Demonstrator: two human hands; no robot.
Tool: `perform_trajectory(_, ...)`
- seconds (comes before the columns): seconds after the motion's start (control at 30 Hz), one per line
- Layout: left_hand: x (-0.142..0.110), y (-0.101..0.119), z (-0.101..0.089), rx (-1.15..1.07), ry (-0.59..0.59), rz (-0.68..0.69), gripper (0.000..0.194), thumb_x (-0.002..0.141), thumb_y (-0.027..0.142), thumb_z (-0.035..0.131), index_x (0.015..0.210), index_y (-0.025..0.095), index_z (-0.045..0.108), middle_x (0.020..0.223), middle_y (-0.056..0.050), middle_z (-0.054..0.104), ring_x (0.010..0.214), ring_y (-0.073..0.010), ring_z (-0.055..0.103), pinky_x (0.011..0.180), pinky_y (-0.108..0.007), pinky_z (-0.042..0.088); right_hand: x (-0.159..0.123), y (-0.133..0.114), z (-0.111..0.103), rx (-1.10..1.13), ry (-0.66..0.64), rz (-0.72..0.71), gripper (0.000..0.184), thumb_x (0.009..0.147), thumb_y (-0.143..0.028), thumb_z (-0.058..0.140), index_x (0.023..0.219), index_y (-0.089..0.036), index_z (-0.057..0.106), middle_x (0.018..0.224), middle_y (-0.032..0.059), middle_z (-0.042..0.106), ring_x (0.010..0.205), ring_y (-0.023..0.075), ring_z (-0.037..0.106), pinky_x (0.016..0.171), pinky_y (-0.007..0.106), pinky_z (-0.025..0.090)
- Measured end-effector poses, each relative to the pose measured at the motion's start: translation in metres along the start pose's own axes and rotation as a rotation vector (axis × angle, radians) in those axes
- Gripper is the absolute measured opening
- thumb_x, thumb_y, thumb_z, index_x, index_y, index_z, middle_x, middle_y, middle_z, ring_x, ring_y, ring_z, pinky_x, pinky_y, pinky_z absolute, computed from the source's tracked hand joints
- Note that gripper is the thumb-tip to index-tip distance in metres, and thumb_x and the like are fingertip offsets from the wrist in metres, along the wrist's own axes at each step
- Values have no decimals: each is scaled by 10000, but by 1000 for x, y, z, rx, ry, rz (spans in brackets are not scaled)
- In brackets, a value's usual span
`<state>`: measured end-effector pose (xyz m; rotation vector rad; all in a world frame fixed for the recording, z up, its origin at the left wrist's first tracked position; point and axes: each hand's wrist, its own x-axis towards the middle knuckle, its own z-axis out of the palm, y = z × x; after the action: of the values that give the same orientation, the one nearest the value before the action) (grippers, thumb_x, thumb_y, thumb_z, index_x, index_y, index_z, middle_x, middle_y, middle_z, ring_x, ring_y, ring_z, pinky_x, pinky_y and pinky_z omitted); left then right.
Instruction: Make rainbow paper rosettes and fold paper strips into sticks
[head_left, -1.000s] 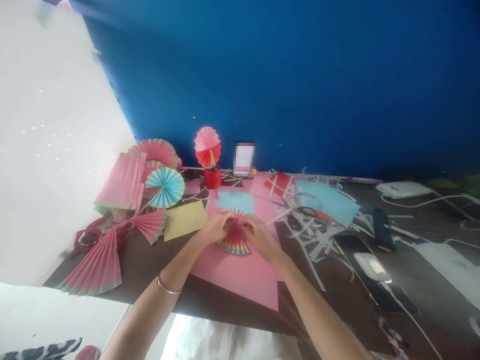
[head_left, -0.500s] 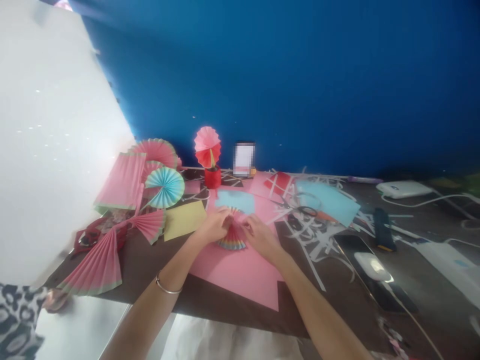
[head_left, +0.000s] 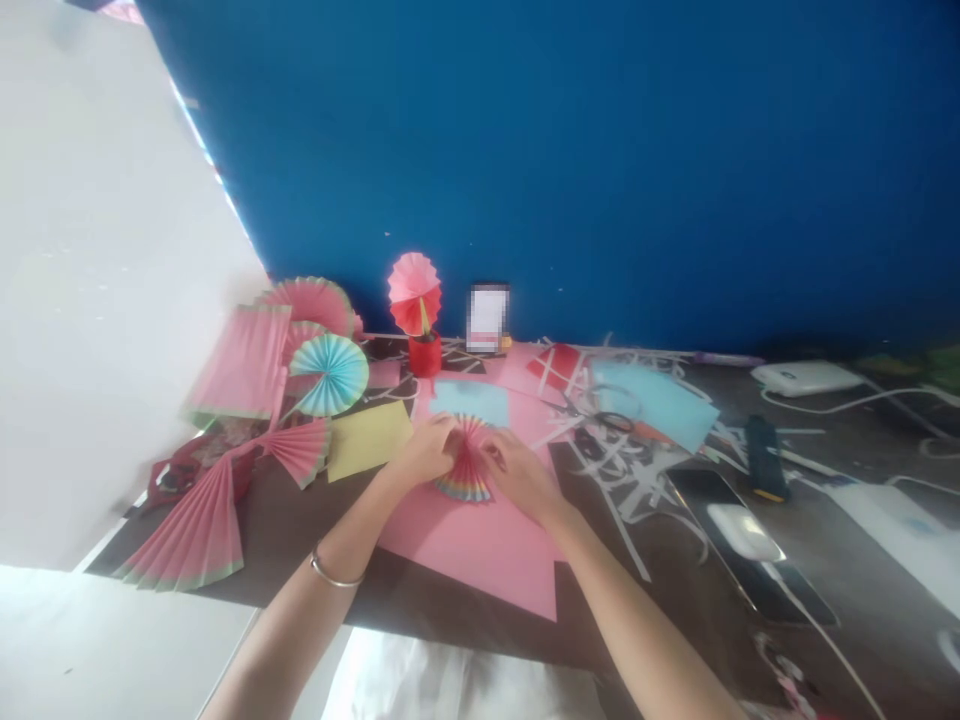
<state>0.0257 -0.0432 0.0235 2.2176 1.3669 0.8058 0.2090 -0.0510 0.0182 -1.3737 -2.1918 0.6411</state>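
Between my two hands is a small pleated paper fan, pink with a striped, multicoloured edge. It is spread out both upward and downward over a large pink sheet. My left hand has its fingers curled on the fan's left side. On the right side, the fingers of my right hand are bent and pinch the fan's edge. A light blue paper piece lies just beyond the fan. Part of each fingertip is hidden or blurred.
Pink pleated fans, a blue round fan and yellow paper lie left. A red pot holds a paper rosette. Scissors, white paper strips, blue paper and a phone are on the right.
The fan's upper pleats show more widely between my hands. My hands have barely moved. Another person's hand and patterned sleeve at the lower left have gone out of view.
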Motion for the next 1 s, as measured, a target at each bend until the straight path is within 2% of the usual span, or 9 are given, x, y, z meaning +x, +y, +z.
perform_trajectory(0.23,0,-10,2,-10,-18,-20,147,705,35,418,711,177,456,777,-35,509,719,-161,483,635,-292,398,0,-1,-3,-25,-13,23,167,874,-284,385,863,-222,539,892,16,553,767,154,545,671,283,408)
perform_trajectory(0.37,-1,-13,1,-12,-23,-28,179,660,15,427,727,179,456,793,-31,504,728,-160,480,636,-287,399,1,-1,-4,-45,-16,26,184,880,-284,372,897,-216,542,903,25,552,756,154,545,667,283,405)
perform_trajectory(0.73,-4,-7,-9,45,-79,-14,322,509,-38,385,735,182,454,799,-29,500,695,-161,471,607,-285,387,1,7,-4,-104,-4,-13,147,849,-228,398,787,-217,530,848,24,541,744,165,540,655,290,402)
perform_trajectory(1.0,-3,-11,-10,88,-102,-6,249,523,-20,400,664,185,411,775,-35,494,687,-167,465,589,-289,378,2,7,-8,-128,-2,-15,149,849,-231,391,752,-208,501,821,31,534,741,170,531,676,302,407)
